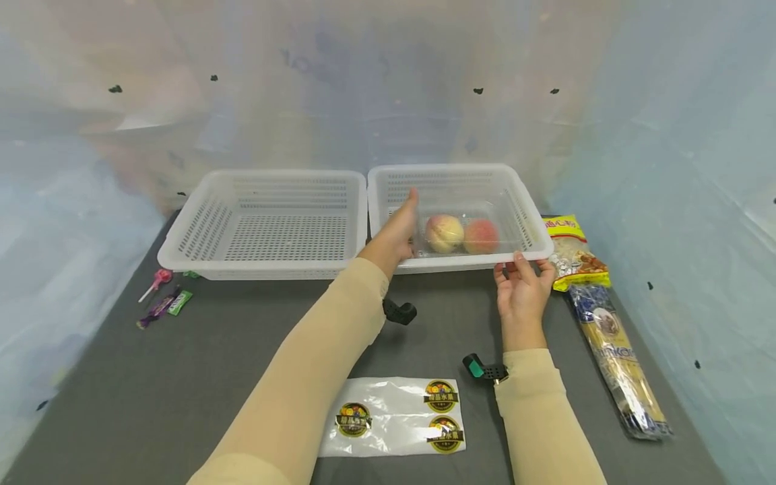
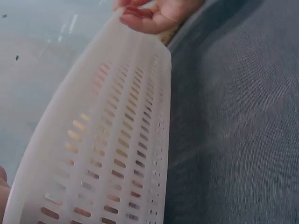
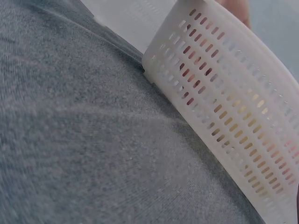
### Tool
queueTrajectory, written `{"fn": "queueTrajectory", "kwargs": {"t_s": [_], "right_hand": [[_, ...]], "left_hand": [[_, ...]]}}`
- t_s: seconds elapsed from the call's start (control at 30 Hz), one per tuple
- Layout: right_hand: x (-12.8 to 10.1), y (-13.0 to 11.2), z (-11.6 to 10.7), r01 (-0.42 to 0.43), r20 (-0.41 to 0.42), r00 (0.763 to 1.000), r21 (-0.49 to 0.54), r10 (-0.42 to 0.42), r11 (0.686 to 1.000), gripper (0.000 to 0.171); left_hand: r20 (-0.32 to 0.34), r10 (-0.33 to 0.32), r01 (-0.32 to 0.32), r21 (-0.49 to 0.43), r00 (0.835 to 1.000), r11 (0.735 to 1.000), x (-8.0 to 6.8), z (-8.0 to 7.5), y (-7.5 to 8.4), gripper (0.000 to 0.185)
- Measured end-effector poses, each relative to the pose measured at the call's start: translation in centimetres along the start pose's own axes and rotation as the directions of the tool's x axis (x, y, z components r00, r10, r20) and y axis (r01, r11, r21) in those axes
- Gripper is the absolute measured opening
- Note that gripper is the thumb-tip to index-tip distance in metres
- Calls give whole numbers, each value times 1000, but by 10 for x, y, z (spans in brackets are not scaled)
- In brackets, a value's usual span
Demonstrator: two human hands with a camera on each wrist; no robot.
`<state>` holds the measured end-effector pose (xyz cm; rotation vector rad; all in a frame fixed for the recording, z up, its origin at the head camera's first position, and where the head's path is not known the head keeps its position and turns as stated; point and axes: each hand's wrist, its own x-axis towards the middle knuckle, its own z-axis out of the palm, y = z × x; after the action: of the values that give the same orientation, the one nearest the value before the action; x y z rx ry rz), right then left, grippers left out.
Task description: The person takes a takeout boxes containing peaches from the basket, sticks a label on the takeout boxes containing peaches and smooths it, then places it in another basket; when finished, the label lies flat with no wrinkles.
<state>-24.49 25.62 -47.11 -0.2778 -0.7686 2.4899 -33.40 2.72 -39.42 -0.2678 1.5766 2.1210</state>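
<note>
Two peaches (image 1: 444, 234) lie side by side in a clear plastic box (image 1: 506, 236) inside the right-hand white basket (image 1: 530, 202). My left hand (image 1: 394, 232) reaches over the basket's front rim, right beside the box's left end. Its thumb points up, and its other fingers are mostly hidden. With fingertips and thumb, my right hand (image 1: 523, 289) grips the front rim near the right corner; in the left wrist view, the fingers (image 2: 140, 18) curl over that rim. The right wrist view shows the basket's slotted wall (image 3: 210, 84) with peach colour behind it.
Another white basket (image 1: 285, 266) stands directly left. Small wrapped candies (image 1: 180, 303) and a pink lollipop (image 1: 162, 276) lie at far left. On the right are a yellow food packet (image 1: 572, 256) and a long noodle pack (image 1: 612, 350). A label-printed plastic sheet (image 1: 394, 421) lies in front.
</note>
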Motion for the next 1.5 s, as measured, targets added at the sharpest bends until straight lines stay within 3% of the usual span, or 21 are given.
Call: {"fn": "queueTrajectory", "kwargs": {"t_s": [0.2, 0.37, 0.6, 0.77, 1.1, 1.4, 1.5], "right_hand": [[2, 1, -1, 14, 5, 1000, -12, -14, 1000, 42], [1, 1, 0, -22, -14, 1000, 6, 22, 1000, 43], [-1, -1, -1, -33, -19, 999, 3, 33, 999, 45], [-2, -1, -1, -45, -10, 999, 12, 45, 999, 45], [0, 0, 1, -68, 7, 998, 12, 68, 998, 46], [4, -3, 1, -75, 50, 996, -3, 75, 997, 55], [5, -2, 2, -86, 53, 995, 15, 85, 996, 57]], "left_hand": [[-13, -32, 30, -97, 999, 995, 4, 0, -3, 110], [-24, -23, 21, -70, 999, 997, 6, 1, -7, 106], [-1, 19, -19, 55, 1000, 998, 9, 3, -16, 98], [23, 51, -52, 70, 998, 996, 10, 1, -18, 99], [2, 91, -91, 153, 996, 984, 3, -1, -9, 102], [43, 157, -162, 178, 987, 971, -7, 0, 13, 96], [71, 170, -178, 136, 983, 975, -14, -3, 20, 87]]}}
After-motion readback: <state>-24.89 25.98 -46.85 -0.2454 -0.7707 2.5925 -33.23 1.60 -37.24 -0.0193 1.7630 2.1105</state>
